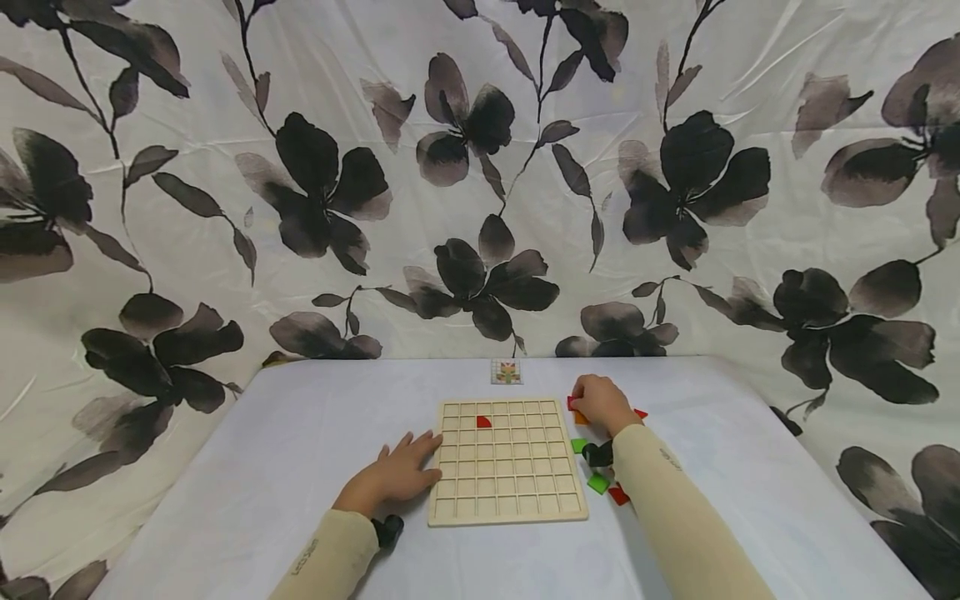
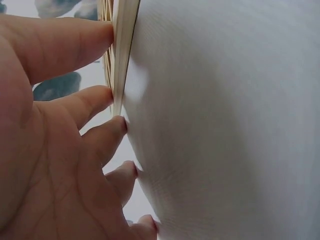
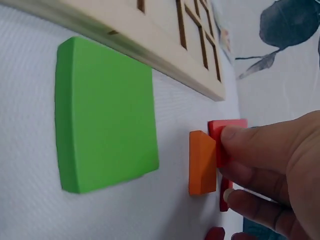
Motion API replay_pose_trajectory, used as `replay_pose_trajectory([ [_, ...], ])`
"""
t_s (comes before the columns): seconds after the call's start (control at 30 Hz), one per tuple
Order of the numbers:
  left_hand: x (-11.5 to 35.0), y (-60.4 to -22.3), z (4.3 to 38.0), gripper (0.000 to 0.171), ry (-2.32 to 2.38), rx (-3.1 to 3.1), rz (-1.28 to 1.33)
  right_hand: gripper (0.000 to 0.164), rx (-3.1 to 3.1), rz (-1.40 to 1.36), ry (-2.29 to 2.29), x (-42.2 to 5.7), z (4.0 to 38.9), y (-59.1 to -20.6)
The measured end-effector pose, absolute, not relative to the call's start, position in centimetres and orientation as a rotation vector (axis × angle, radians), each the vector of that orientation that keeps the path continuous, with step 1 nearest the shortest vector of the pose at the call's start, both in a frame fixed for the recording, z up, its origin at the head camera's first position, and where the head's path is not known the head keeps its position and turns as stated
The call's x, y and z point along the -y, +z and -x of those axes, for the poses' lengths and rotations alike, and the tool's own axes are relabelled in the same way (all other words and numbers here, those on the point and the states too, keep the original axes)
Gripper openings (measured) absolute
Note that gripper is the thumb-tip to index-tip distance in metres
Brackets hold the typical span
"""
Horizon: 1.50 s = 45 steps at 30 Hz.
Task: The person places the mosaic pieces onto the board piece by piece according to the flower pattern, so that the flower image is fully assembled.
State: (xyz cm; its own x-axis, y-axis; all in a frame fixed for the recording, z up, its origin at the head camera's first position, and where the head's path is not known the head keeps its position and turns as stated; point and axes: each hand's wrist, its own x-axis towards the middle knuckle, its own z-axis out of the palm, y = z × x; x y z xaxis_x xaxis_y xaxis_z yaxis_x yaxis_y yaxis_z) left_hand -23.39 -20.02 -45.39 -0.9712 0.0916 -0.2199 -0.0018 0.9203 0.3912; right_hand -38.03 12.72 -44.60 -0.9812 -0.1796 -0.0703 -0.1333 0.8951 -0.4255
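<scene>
A pale wooden grid board [image 1: 502, 481] lies flat with one red quarter-round piece [image 1: 483, 422] in an upper cell. My left hand [image 1: 393, 473] touches its left side; in the left wrist view the thumb and fingertips meet the board's edge [image 2: 120, 55], other fingers spread toward the white cloth. Beyond the board's far right corner, my right hand [image 1: 604, 403] pinches a red block [image 3: 226, 123], thumb on its face. Close beside that block stands an orange block [image 3: 202, 164]. Nearer the right wrist camera lies a green block [image 3: 112, 120], next to the board.
More loose pieces lie right of the board, among them a green one [image 1: 597, 483] and a red one [image 1: 618, 495]; the right forearm overlaps this group. Behind the board is a small patterned card [image 1: 506, 372]. A floral cloth [image 1: 322, 200] hangs behind the white-covered table [image 1: 285, 433].
</scene>
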Motion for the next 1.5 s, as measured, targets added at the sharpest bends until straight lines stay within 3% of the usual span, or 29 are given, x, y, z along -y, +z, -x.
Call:
replay_pose_trajectory([
  [0.37,20.5,-45.3,24.1,0.064,0.467,-2.87,-0.098,0.018,-2.962,0.452,-0.779,-11.2,36.9,-43.2],
  [0.77,20.8,-45.0,24.1,0.064,0.516,-2.833,-0.109,0.0,-3.073,0.826,-0.433,-6.0,34.3,-42.5],
  [1.1,20.8,-44.5,23.6,0.063,0.551,-2.818,-0.11,0.015,-3.151,0.899,-0.068,-3.5,33.6,-43.7],
  [1.5,20.9,-44.8,23.6,0.063,0.562,-2.82,-0.11,0.017,-2.865,0.917,-0.436,-4.4,33.7,-43.7],
])
